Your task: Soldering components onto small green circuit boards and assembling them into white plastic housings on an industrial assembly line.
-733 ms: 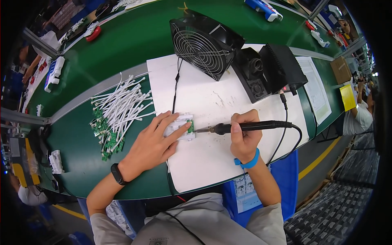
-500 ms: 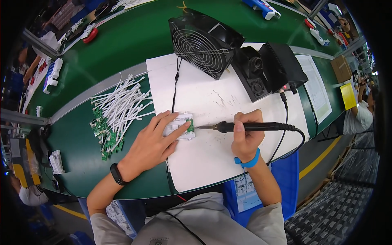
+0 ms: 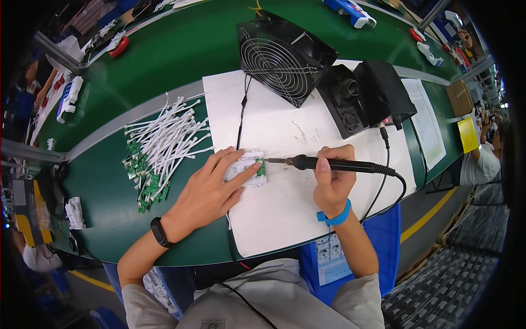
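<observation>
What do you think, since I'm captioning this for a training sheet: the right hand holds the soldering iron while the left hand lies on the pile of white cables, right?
Not quite: the left hand lies on the white part with the green board, as the head view shows. The right hand does hold the soldering iron.

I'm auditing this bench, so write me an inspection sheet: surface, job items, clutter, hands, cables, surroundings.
Surface: dark-marked white sheet on green table.
Job's things: white housing with small green board; soldering iron, its tip at the board's edge, contact unclear.
Clutter: pile of white leads and loose green boards, left of the sheet.
Hands: left hand rests on the housing; right hand grips the iron.
Cables: iron's black cable loops at right; thin black cable between fan and left hand.
Surroundings: black unit, cardboard box, blue bin.
</observation>
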Demonstrator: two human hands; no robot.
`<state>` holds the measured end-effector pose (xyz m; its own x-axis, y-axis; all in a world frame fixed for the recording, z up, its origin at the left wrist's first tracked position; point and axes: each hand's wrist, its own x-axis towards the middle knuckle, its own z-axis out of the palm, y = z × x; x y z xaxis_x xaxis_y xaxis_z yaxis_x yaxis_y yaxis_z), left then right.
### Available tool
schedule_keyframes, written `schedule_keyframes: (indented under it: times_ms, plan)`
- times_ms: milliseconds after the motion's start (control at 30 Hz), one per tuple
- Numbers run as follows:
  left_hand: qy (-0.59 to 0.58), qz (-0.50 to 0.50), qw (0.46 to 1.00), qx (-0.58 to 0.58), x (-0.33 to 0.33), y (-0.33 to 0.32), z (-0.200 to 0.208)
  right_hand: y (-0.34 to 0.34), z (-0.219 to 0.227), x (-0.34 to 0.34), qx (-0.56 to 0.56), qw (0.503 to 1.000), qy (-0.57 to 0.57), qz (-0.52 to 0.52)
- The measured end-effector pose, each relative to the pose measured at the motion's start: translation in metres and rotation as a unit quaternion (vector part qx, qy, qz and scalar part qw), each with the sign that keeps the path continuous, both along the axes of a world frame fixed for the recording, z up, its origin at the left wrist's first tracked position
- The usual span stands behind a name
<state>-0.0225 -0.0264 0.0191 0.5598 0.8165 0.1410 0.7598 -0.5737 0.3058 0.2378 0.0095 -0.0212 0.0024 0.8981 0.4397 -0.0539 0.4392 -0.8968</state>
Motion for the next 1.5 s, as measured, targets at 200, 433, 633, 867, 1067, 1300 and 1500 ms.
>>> schedule_keyframes:
  times_ms: [200, 433, 633, 867, 1067, 1300, 1500]
  plan:
    - [0.009, -0.002, 1.0, 0.008, 0.001, 0.0, 0.0, -0.001, -0.001, 0.004, 0.015, 1.0, -0.016, -0.016]
    - [-0.015, -0.007, 0.999, 0.04, 0.003, 0.002, 0.001, 0.0, -0.005, 0.003, 0.084, 0.988, -0.004, -0.129]
    - [-0.047, 0.05, 0.992, 0.108, 0.041, 0.009, -0.009, 0.001, -0.002, 0.012, 0.077, 0.986, 0.028, -0.142]
    - [-0.055, 0.07, 0.995, 0.042, 0.053, 0.004, -0.005, 0.004, 0.004, 0.015, 0.136, 0.973, 0.002, -0.185]
    - [-0.053, 0.068, 0.996, 0.03, 0.049, -0.012, -0.006, -0.001, 0.009, 0.009, 0.11, 0.979, -0.038, -0.167]
    - [-0.081, 0.08, 0.987, 0.109, 0.055, -0.015, -0.028, -0.001, -0.002, 0.012, 0.113, 0.981, -0.121, -0.102]
    - [-0.067, 0.1, 0.982, 0.143, 0.058, -0.016, -0.032, -0.003, -0.003, 0.008, 0.101, 0.981, -0.132, -0.099]
